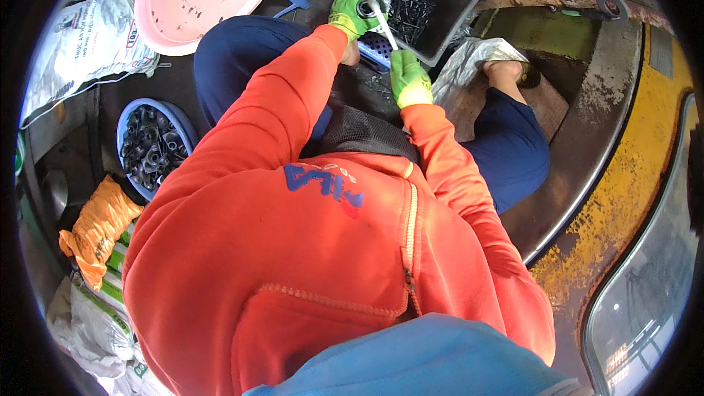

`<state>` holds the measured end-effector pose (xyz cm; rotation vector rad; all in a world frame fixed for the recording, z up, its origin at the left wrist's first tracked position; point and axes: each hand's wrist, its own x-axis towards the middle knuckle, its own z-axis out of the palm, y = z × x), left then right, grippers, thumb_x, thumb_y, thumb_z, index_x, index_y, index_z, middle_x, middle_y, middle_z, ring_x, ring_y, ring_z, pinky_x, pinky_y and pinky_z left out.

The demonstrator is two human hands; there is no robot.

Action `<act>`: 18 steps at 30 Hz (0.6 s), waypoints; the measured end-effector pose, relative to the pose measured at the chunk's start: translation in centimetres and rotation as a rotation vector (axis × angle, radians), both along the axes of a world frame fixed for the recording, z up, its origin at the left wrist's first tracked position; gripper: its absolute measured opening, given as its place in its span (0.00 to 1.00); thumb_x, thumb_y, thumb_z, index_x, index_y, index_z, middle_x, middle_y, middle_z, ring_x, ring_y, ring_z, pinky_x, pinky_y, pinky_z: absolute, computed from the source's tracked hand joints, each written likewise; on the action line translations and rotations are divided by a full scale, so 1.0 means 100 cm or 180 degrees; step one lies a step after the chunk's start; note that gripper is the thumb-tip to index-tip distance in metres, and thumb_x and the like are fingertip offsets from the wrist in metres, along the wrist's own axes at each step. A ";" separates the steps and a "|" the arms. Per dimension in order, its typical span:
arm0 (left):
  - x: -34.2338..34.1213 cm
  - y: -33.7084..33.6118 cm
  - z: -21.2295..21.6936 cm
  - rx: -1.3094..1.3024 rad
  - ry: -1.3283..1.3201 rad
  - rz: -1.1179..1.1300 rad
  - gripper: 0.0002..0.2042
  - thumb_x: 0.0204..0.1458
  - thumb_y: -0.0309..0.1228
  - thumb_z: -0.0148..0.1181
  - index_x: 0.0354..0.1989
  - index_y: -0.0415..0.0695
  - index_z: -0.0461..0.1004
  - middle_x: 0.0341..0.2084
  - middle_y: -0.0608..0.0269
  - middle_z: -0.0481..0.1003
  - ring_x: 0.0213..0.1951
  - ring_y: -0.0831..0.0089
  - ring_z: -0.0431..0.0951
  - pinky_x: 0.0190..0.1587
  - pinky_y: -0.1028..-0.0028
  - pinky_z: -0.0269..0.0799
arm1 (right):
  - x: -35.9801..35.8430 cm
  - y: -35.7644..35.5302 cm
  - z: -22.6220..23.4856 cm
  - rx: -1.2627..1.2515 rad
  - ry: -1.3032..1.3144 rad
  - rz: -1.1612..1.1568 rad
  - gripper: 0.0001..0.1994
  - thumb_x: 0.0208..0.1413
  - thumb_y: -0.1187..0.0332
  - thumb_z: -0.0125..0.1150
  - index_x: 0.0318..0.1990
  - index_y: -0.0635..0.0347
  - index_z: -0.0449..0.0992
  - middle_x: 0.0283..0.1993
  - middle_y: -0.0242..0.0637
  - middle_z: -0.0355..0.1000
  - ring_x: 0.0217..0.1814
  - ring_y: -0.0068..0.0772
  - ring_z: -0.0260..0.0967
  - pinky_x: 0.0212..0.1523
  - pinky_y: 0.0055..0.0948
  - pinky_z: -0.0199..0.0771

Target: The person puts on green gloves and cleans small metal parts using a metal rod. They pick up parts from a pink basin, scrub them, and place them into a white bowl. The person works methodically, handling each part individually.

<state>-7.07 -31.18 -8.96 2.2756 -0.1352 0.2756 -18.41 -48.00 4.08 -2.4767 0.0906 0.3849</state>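
My left hand (354, 10), in a bright green glove, is closed around a small dark part with a round rim (366, 7). A pale, long, narrow tool (386, 28) runs from that part down to my right hand (409, 78). My right hand, gloved in green too, is closed on the tool's lower end. The tool's upper end meets the rim, and I cannot make out its exact kind. Just right of both hands stands a grey bin (448, 42) with many thin dark metal pieces (408, 11) in it.
A pink basin (158, 38) with dark bits is at the upper left. Below it sits a blue basin (192, 132) of black ring-ended parts. An orange bag (103, 224) and white sacks (84, 51) line the left. A worn yellow metal edge (612, 198) curves along the right.
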 end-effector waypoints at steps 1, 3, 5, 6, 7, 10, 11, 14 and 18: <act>0.003 0.001 0.000 0.0169 0.0229 -0.0394 0.26 0.31 0.48 0.72 0.43 0.57 0.76 0.55 0.63 0.69 0.58 0.53 0.65 0.60 0.60 0.60 | 0.000 0.000 -0.002 0.0459 -0.0370 -0.0059 0.16 0.62 0.53 0.41 0.40 0.57 0.67 0.37 0.56 0.71 0.40 0.63 0.68 0.40 0.52 0.66; 0.003 0.003 -0.002 -0.0156 0.0118 -0.0220 0.25 0.31 0.46 0.72 0.43 0.57 0.76 0.55 0.63 0.69 0.58 0.54 0.65 0.61 0.60 0.59 | -0.002 -0.002 -0.006 0.0742 -0.0645 -0.0238 0.15 0.62 0.54 0.43 0.41 0.56 0.68 0.36 0.56 0.71 0.40 0.63 0.68 0.39 0.51 0.66; 0.004 0.003 -0.004 -0.0212 -0.0027 -0.0224 0.26 0.30 0.45 0.73 0.42 0.56 0.76 0.56 0.63 0.69 0.58 0.53 0.63 0.61 0.60 0.58 | -0.002 -0.003 -0.013 0.0395 -0.0114 -0.0118 0.15 0.62 0.55 0.43 0.42 0.56 0.68 0.37 0.56 0.71 0.41 0.62 0.68 0.39 0.51 0.66; 0.004 0.003 -0.005 0.0071 0.0273 -0.0140 0.26 0.29 0.45 0.74 0.42 0.56 0.77 0.56 0.63 0.69 0.58 0.53 0.63 0.62 0.60 0.58 | 0.000 -0.003 -0.017 0.0024 0.0351 -0.0033 0.14 0.61 0.56 0.44 0.43 0.56 0.68 0.37 0.55 0.71 0.41 0.62 0.68 0.39 0.51 0.65; 0.004 0.003 -0.005 -0.0006 0.0027 -0.0099 0.26 0.29 0.45 0.74 0.42 0.56 0.77 0.56 0.63 0.68 0.58 0.53 0.63 0.62 0.59 0.58 | 0.000 -0.004 -0.020 0.0065 0.0342 0.0000 0.17 0.62 0.53 0.42 0.42 0.57 0.69 0.39 0.56 0.71 0.43 0.62 0.68 0.41 0.51 0.66; 0.003 0.002 -0.004 -0.0005 0.0161 -0.0273 0.27 0.28 0.45 0.75 0.42 0.56 0.77 0.56 0.63 0.69 0.58 0.53 0.64 0.61 0.59 0.58 | 0.001 -0.003 -0.024 0.0613 -0.0228 -0.0083 0.21 0.62 0.50 0.38 0.43 0.58 0.69 0.41 0.57 0.71 0.45 0.63 0.67 0.44 0.52 0.66; 0.002 0.002 -0.003 -0.0137 0.0092 -0.0260 0.27 0.27 0.45 0.75 0.42 0.56 0.77 0.56 0.63 0.69 0.57 0.52 0.64 0.61 0.59 0.58 | 0.001 -0.002 -0.025 0.0661 -0.0737 0.0093 0.23 0.62 0.48 0.35 0.44 0.59 0.69 0.42 0.57 0.71 0.47 0.64 0.66 0.46 0.53 0.66; 0.003 0.003 -0.002 0.0114 -0.0157 -0.0200 0.27 0.30 0.43 0.74 0.42 0.52 0.75 0.54 0.57 0.70 0.56 0.50 0.66 0.59 0.58 0.62 | 0.003 0.000 -0.022 -0.0134 0.0626 0.0043 0.23 0.62 0.48 0.36 0.44 0.59 0.69 0.42 0.57 0.71 0.47 0.64 0.67 0.46 0.53 0.66; 0.001 0.003 -0.005 0.0038 -0.0259 -0.0184 0.27 0.29 0.43 0.74 0.42 0.50 0.75 0.53 0.57 0.70 0.54 0.51 0.68 0.58 0.59 0.63 | 0.001 -0.002 -0.017 0.0463 0.0111 -0.0108 0.19 0.62 0.51 0.38 0.42 0.56 0.69 0.39 0.58 0.71 0.44 0.64 0.67 0.43 0.54 0.65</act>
